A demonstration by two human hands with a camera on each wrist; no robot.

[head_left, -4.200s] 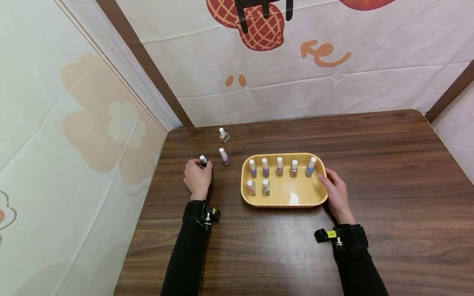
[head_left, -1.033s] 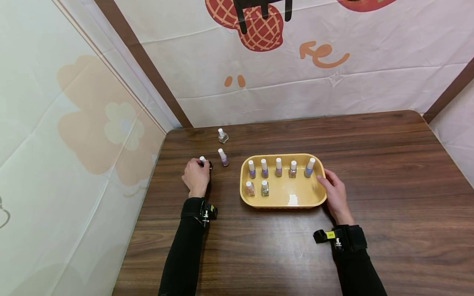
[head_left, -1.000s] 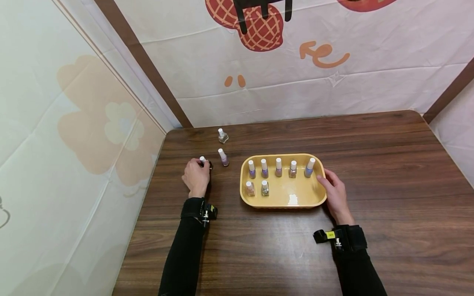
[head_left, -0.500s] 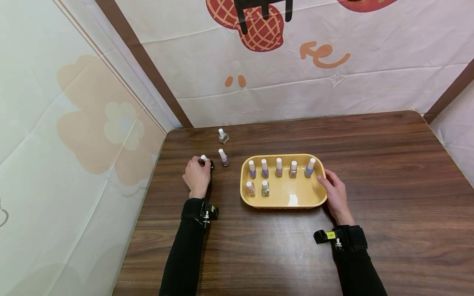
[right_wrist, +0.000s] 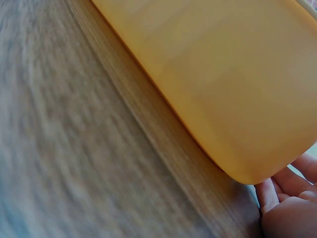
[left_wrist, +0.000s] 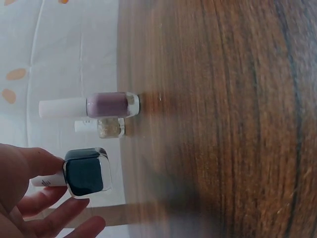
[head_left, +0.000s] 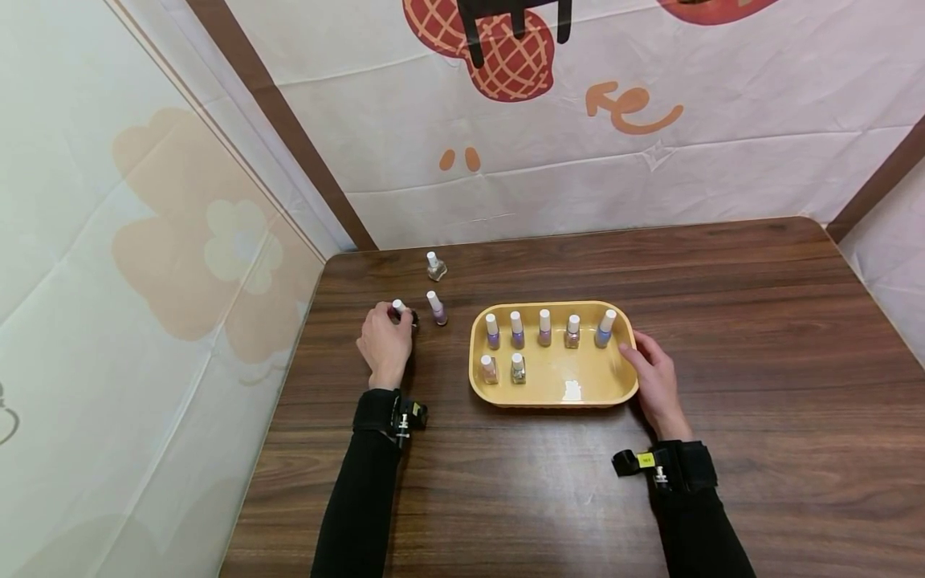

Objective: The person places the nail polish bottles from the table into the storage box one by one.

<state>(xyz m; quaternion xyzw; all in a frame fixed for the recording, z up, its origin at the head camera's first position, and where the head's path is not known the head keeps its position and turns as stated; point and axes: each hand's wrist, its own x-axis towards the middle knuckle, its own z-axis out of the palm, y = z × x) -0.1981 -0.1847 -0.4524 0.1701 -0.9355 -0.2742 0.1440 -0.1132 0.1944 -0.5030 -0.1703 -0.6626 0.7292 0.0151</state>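
Observation:
My left hand [head_left: 386,341] pinches a dark teal nail polish bottle [left_wrist: 85,172] by its white cap, thumb on one side and fingers on the other. A shadow falls on the wood beside that bottle, and it looks slightly raised from the table. Just right of this hand stands a purple nail polish bottle [head_left: 438,310]; behind it is a clear glittery one [head_left: 436,268]. My right hand [head_left: 655,381] grips the right end of a yellow tray [head_left: 578,393], thumb at the rim; its other fingers are partly hidden by the tray wall.
Several white-capped polish bottles stand in the tray: a back row ending in a blue one [head_left: 605,331], and a front row with a peach one [head_left: 489,371] and a glittery one [head_left: 518,371]. The brown wooden table [head_left: 506,498] meets a printed cloth wall [head_left: 549,201] behind.
My left hand has risen slightly with the dark teal bottle, moving a little away from me over the last second. My right hand and the tray stay where they were.

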